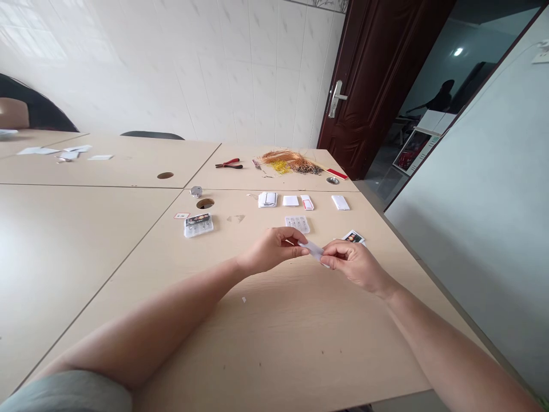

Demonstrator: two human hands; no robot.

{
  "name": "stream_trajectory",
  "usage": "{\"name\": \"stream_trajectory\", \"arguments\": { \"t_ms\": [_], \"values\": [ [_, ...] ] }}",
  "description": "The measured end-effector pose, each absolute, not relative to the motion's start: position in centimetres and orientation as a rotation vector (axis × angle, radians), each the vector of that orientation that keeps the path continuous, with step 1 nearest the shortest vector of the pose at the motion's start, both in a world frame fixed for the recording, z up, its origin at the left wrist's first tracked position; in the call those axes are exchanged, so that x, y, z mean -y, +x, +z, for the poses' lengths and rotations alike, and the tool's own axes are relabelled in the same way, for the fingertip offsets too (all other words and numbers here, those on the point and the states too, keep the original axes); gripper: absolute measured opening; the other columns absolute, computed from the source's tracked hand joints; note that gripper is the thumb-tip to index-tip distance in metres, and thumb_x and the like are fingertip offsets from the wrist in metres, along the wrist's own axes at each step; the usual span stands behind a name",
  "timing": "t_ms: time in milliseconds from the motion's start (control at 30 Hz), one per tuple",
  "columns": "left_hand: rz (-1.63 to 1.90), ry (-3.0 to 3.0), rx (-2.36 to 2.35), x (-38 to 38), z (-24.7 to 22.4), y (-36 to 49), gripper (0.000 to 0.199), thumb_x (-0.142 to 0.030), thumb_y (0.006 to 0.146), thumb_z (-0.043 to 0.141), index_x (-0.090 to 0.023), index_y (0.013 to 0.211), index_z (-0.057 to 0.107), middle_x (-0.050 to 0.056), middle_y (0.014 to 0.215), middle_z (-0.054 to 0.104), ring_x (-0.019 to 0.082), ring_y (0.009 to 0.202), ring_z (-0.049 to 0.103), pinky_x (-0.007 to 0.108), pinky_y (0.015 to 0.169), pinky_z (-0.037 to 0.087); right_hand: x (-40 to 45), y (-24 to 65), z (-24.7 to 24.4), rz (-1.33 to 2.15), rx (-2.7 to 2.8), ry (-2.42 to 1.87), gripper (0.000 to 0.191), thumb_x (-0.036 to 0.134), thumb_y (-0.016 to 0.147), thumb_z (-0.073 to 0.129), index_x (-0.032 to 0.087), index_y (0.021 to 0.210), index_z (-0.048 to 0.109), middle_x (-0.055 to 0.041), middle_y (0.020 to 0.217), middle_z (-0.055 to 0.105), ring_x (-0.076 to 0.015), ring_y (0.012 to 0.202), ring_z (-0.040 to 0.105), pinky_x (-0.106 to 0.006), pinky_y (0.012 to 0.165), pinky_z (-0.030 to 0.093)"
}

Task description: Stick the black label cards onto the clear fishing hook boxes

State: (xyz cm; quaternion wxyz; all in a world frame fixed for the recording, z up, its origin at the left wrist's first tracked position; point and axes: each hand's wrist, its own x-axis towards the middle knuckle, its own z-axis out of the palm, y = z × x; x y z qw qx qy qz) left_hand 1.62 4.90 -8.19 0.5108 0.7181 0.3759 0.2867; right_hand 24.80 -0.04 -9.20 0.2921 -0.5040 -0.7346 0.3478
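Above the light wood table (274, 320), my left hand (270, 250) and my right hand (349, 263) meet and pinch a small white plastic strip (312, 250) between their fingers. Just past my right fingers lies a small printed photo card (354, 237). Beyond the hands sits a clear perforated plastic tray (297, 224). Farther left stands a clear plastic box (198, 225) with a dark printed label. Several white cards lie in a row: a stack (267, 199), a plain one (290, 200), a red-edged one (307, 202), and another (340, 202).
Red-handled pliers (229, 164) and a heap of golden threads with beads (291, 162) lie at the far table edge. Round cable holes (205, 203) pierce the tabletop. A tiled wall stands behind, a dark wooden door (369, 86) stands open at the right.
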Motion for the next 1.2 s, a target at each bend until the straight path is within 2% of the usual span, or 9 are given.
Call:
{"name": "stream_trajectory", "arguments": {
  "t_ms": [167,300,433,567,667,767,933,1067,1200],
  "values": [
    [0.726,1.681,-0.854,-4.9,-8.3,1.6,0.016,-0.027,0.09,0.074,-0.014,0.085,0.065,-0.001,0.079,0.066,0.014,0.072,0.064,0.03,0.068,0.054,-0.1,24.7,-9.3,1.056,1.899,-1.323,0.023,0.038,0.097,0.066,0.015,0.094,0.068,-0.0008,0.089,0.07,-0.0139,0.078,0.068,-0.033,0.073,0.059],
    [0.787,1.649,-0.869,-4.5,-8.5,1.8,0.027,-0.031,0.088,0.074,-0.016,0.073,0.057,-0.005,0.067,0.056,0.01,0.059,0.052,0.024,0.056,0.042,0.0,24.3,-9.2,1.138,1.866,-1.302,0.023,0.037,0.098,0.066,0.015,0.097,0.068,-0.0012,0.09,0.071,-0.0145,0.079,0.069,-0.033,0.074,0.06],
    [0.821,1.621,-0.865,-4.3,-8.3,1.8,0.034,-0.04,0.08,0.078,-0.017,0.068,0.056,-0.006,0.063,0.053,0.009,0.057,0.047,0.024,0.053,0.035,0.2,24.0,-9.1,1.15,1.862,-1.301,0.023,0.037,0.098,0.065,0.014,0.096,0.068,-0.0011,0.089,0.071,-0.0143,0.078,0.069,-0.033,0.073,0.06],
    [0.843,1.587,-0.822,-4.4,-8.1,1.8,0.033,-0.043,0.075,0.081,-0.018,0.083,0.061,-0.003,0.071,0.06,0.012,0.067,0.056,0.026,0.061,0.044,0.2,23.9,-9.4,1.032,1.867,-1.314,0.023,0.037,0.098,0.066,0.015,0.1,0.068,-0.0021,0.094,0.071,-0.0149,0.081,0.069,-0.034,0.074,0.06],
    [0.867,1.566,-0.794,-4.5,-8.1,1.9,0.043,-0.042,0.074,0.082,-0.02,0.106,0.061,0.001,0.089,0.066,0.015,0.083,0.063,0.031,0.074,0.052,0.2,23.7,-9.7,0.88,1.88,-1.313,0.022,0.036,0.096,0.067,0.015,0.102,0.067,-0.0047,0.106,0.071,-0.0165,0.088,0.069,-0.036,0.079,0.06],
    [0.855,1.571,-0.796,-4.5,-8.2,1.9,0.051,-0.041,0.075,0.081,-0.021,0.117,0.06,0.002,0.093,0.067,0.017,0.086,0.065,0.034,0.077,0.054,0.2,23.5,-9.9,0.734,1.916,-1.309,0.019,0.035,0.096,0.068,0.017,0.101,0.068,-0.0059,0.113,0.07,-0.0189,0.099,0.068,-0.04,0.088,0.058],
    [0.815,1.645,-0.825,-3.9,-8.1,1.9,0.05,-0.04,0.077,0.079,-0.018,0.118,0.061,0.004,0.091,0.067,0.018,0.083,0.065,0.033,0.073,0.055,0.5,23.0,-10.3,0.604,1.996,-1.339,0.02,0.036,0.096,0.067,0.017,0.103,0.069,-0.0064,0.114,0.07,-0.0215,0.107,0.067,-0.045,0.095,0.055],
    [0.781,1.76,-0.836,-2.9,-7.9,2.0,0.042,-0.034,0.078,0.078,-0.021,0.115,0.062,-0.001,0.081,0.063,0.015,0.073,0.062,0.031,0.07,0.055,0.8,22.2,-10.5,0.64,2.074,-1.366,0.02,0.035,0.097,0.066,0.017,0.105,0.068,-0.0056,0.11,0.071,-0.0205,0.102,0.068,-0.044,0.092,0.057],
    [0.781,1.89,-0.79,-2.8,-8.4,2.2,0.03,-0.025,0.079,0.075,-0.023,0.106,0.065,0.0,0.092,0.066,0.014,0.075,0.062,0.031,0.076,0.056,0.9,21.5,-10.8,0.72,2.146,-1.384,0.02,0.035,0.098,0.066,0.016,0.103,0.068,-0.0042,0.103,0.071,-0.0177,0.092,0.07,-0.038,0.083,0.06]
  ]
}}
